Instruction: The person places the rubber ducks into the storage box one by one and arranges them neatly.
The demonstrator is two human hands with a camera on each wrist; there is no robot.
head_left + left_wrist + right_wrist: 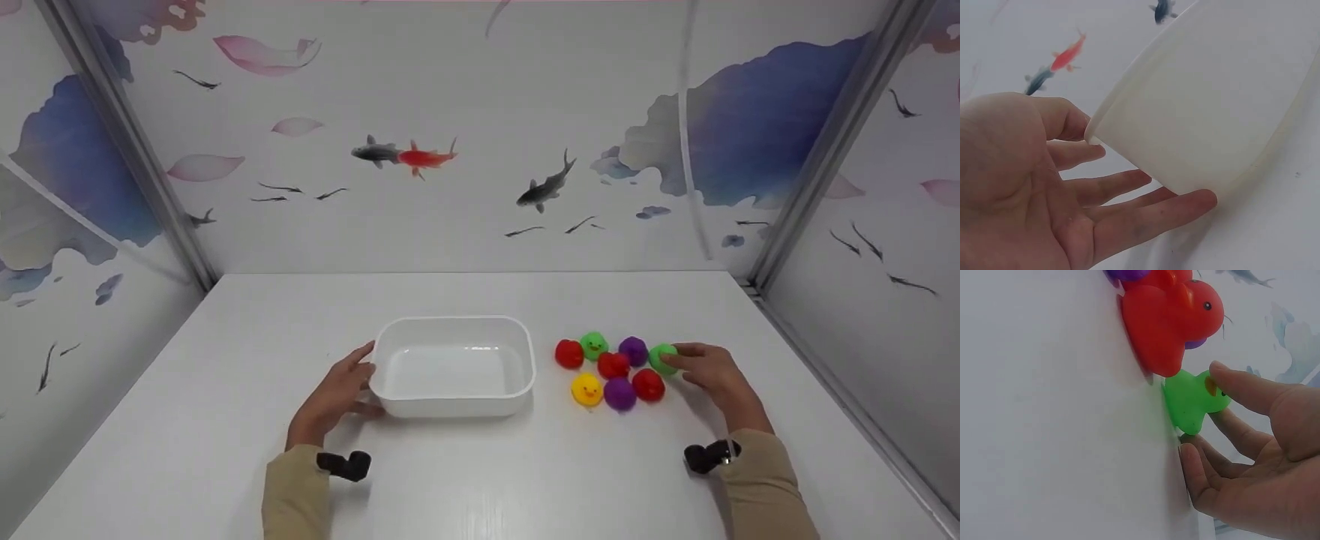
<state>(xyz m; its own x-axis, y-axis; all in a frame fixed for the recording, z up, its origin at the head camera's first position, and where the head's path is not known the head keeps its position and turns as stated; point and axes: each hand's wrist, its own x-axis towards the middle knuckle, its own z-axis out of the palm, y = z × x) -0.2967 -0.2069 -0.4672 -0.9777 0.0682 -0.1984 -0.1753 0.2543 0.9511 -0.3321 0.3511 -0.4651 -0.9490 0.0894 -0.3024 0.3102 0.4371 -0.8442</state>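
Note:
A white plastic basin [454,405] stands near the middle of the table, with only its smooth inner walls and floor showing inside. At its left end my left hand [334,397] touches the wall and rim with fairly straight, spread fingers [1129,222]. To the right of the basin lies a group of small rubber ducks in red, green, yellow and purple. My right hand [712,371] pinches the head of the green rubber duck [1189,402] at the group's right edge. That duck appears to rest on the table, beside a red duck [1154,329].
The other ducks sit close together, among them a yellow duck [587,390], a purple duck [620,394] and a second green duck [594,346]. White panels with painted fish enclose the white table [465,480] at the back and sides.

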